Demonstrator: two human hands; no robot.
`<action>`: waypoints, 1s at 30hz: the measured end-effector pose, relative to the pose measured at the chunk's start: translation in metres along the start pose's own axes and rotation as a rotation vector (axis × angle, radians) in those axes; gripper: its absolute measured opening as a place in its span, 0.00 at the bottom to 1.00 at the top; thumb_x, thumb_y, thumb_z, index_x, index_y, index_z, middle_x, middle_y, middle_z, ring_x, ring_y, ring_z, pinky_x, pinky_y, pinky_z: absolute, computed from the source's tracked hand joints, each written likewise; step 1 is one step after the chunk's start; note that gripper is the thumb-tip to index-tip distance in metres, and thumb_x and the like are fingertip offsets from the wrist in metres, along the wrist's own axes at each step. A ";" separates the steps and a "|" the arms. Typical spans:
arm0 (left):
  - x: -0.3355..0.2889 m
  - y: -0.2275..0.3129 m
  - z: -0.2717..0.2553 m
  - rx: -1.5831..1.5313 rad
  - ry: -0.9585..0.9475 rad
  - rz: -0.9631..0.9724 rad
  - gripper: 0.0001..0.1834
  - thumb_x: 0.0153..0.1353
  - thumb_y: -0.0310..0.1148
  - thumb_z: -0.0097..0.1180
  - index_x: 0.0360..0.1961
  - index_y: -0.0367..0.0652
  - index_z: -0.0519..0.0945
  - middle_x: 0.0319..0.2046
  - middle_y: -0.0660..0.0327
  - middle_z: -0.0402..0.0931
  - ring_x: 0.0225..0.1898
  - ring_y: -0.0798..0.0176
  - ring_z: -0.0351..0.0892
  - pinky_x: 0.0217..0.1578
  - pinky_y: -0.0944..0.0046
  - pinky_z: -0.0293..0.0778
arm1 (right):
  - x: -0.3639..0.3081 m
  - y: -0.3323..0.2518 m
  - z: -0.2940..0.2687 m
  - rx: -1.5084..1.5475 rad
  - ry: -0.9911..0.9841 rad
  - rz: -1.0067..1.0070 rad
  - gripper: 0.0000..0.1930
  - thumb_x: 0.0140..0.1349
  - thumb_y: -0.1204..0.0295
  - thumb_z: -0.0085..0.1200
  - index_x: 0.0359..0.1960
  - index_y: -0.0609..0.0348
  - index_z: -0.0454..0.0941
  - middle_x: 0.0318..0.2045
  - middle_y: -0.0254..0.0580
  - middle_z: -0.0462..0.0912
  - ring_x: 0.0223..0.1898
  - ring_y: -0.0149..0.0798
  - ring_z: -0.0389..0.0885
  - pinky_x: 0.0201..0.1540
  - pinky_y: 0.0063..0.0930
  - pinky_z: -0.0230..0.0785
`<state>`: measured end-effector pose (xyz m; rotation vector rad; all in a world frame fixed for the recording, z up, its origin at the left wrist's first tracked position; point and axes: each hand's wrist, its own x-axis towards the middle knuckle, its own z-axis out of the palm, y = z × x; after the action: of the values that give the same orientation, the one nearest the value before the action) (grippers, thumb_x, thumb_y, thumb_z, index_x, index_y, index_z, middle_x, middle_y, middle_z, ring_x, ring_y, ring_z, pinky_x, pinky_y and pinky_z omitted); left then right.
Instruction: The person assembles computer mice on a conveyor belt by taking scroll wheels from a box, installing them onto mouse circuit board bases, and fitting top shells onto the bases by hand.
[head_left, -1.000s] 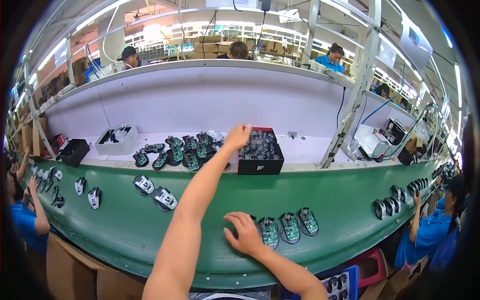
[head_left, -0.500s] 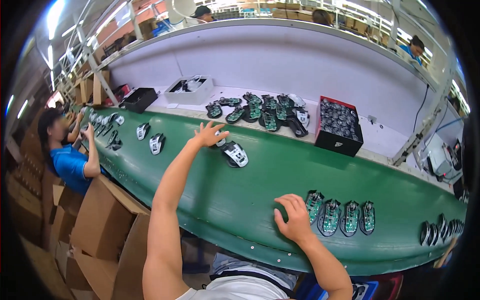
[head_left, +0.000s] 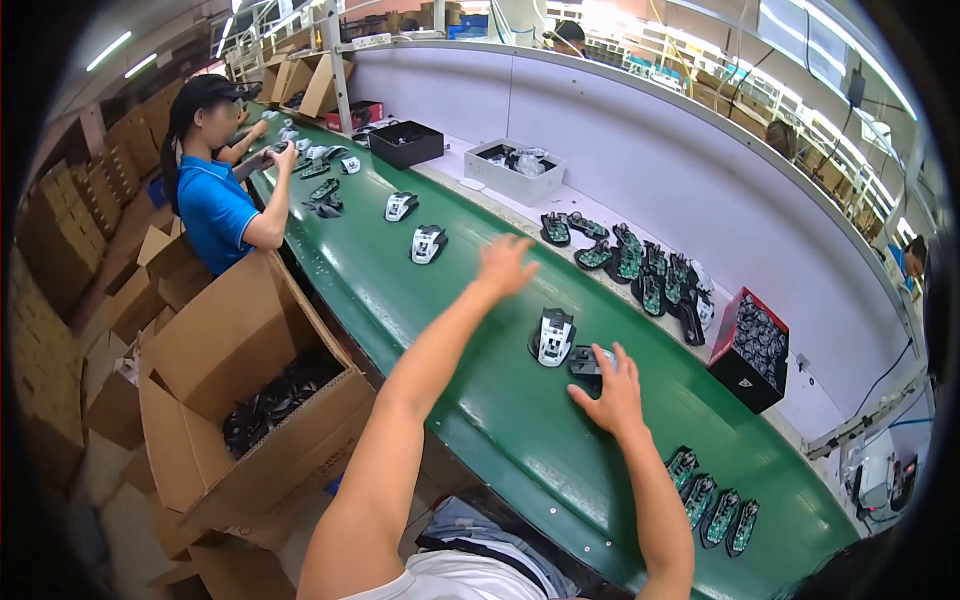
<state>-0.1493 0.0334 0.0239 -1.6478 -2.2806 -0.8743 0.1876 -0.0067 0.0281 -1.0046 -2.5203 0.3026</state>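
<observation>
My left hand [head_left: 507, 268], slightly blurred, hovers over the green belt [head_left: 500, 425] with its fingers spread and nothing visible in them. My right hand [head_left: 614, 398] is open, thumb and fingers apart, around the near side of a dark grey partly assembled computer mouse [head_left: 583, 362]. Its fingers partly hide that mouse; whether they touch it I cannot tell. Just left of it lies a white and black mouse shell [head_left: 552, 338]. Two more white and black mouse shells, one nearer [head_left: 427, 245] and one farther [head_left: 401, 207], lie left of my left hand.
Mouse bases with green circuit boards stand in a row [head_left: 720, 518] at lower right; more are piled [head_left: 650, 275] along the back ledge. There also are a red-black box of small round parts [head_left: 745, 350], a white bin [head_left: 490, 180] and a black bin [head_left: 405, 155]. A co-worker [head_left: 215, 220] stands left, behind an open carton [head_left: 290, 490].
The view has turned left. My right hand has moved from beside the circuit-board row to the dark grey mouse. My left hand has moved off the mice to their left.
</observation>
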 end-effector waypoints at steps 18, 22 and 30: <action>0.088 -0.177 -0.030 0.500 -0.259 -0.232 0.54 0.51 0.71 0.59 0.75 0.59 0.57 0.73 0.43 0.51 0.72 0.36 0.54 0.68 0.38 0.55 | -0.097 0.000 -0.010 -0.082 0.305 0.190 0.30 0.57 0.59 0.62 0.60 0.56 0.71 0.58 0.52 0.70 0.58 0.55 0.70 0.57 0.47 0.66; 0.110 -0.162 -0.005 0.531 -0.409 -0.410 0.57 0.49 0.74 0.58 0.76 0.69 0.50 0.77 0.51 0.42 0.76 0.39 0.42 0.66 0.23 0.46 | -0.101 0.006 -0.005 -0.072 0.271 0.169 0.30 0.58 0.61 0.60 0.63 0.51 0.70 0.60 0.52 0.69 0.59 0.55 0.71 0.59 0.47 0.66; 0.151 -0.233 -0.011 0.511 -0.514 -0.331 0.48 0.51 0.68 0.58 0.71 0.60 0.64 0.73 0.51 0.55 0.69 0.34 0.59 0.67 0.26 0.45 | -0.091 -0.003 -0.006 -0.025 0.234 0.159 0.29 0.58 0.62 0.61 0.63 0.49 0.70 0.61 0.50 0.69 0.60 0.53 0.69 0.60 0.48 0.65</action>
<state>-0.4190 0.1003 0.0249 -1.3886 -2.8416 0.1369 0.2481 -0.0714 0.0078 -1.1808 -2.2448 0.1870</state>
